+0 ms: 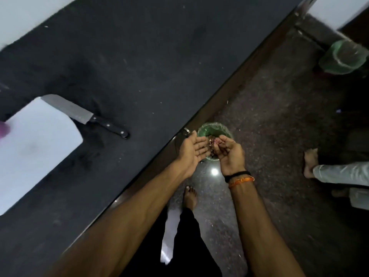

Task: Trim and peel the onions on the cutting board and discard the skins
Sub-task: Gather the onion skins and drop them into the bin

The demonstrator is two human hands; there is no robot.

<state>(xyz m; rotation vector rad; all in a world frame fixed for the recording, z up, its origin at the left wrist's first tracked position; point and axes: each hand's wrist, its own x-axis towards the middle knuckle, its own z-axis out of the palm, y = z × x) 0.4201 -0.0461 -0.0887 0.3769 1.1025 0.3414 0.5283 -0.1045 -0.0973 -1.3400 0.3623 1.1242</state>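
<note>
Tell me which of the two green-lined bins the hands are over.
The near bin, on the floor beside the counter edge, directly under both hands. The other green-lined bin stands far off at the upper right.

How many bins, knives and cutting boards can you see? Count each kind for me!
Bins with green liners: 2, one under the hands, one far right
Knives: 1
Cutting boards: 1
Total: 4

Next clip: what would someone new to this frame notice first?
Both hands meet over a small green-lined bin on the floor beside the counter: the left hand flat and open, the right hand cupped round reddish onion skins. On the dark counter, a knife rests its blade on the white cutting board.
</note>
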